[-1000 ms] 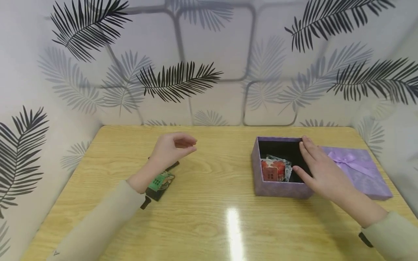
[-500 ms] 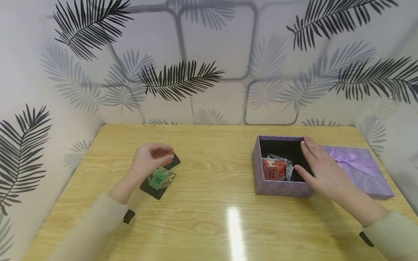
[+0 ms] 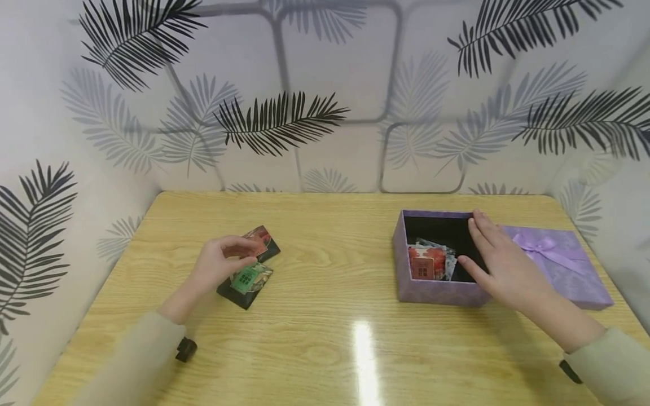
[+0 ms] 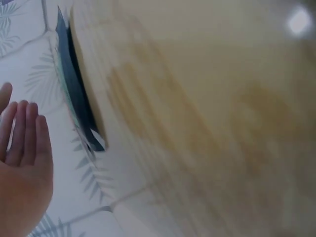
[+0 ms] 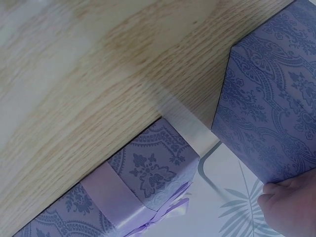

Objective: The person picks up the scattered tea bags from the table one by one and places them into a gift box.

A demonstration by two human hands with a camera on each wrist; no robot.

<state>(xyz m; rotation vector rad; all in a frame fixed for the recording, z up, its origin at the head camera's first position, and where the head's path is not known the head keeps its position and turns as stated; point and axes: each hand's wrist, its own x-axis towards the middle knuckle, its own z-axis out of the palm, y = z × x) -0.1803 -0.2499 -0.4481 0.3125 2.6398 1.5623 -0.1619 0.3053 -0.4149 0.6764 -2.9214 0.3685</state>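
Note:
In the head view my left hand [image 3: 215, 265] hovers just over two flat square packets on the left of the table. One shows a green panel [image 3: 247, 279], the other, behind it, a red panel [image 3: 260, 239]. Nothing is visible between its thumb and fingers; in the left wrist view that hand [image 4: 24, 148] has straight fingers beside a thin dark packet edge [image 4: 81, 89]. My right hand [image 3: 508, 270] rests on the right rim of a purple box [image 3: 439, 293], its fingers extended along the rim. Inside the box lean several small packets [image 3: 424, 265], a red one in front.
A purple lid [image 3: 574, 270] with a ribbon bow [image 3: 540, 248] lies right of the box, partly behind my right hand. The wooden table [image 3: 325, 254] ends at a leaf-patterned backdrop [image 3: 325, 84] at the back and sides.
My left hand has come left and down from the middle of the table to the packets, uncovering the red-panelled one. My right hand has stayed on the box.

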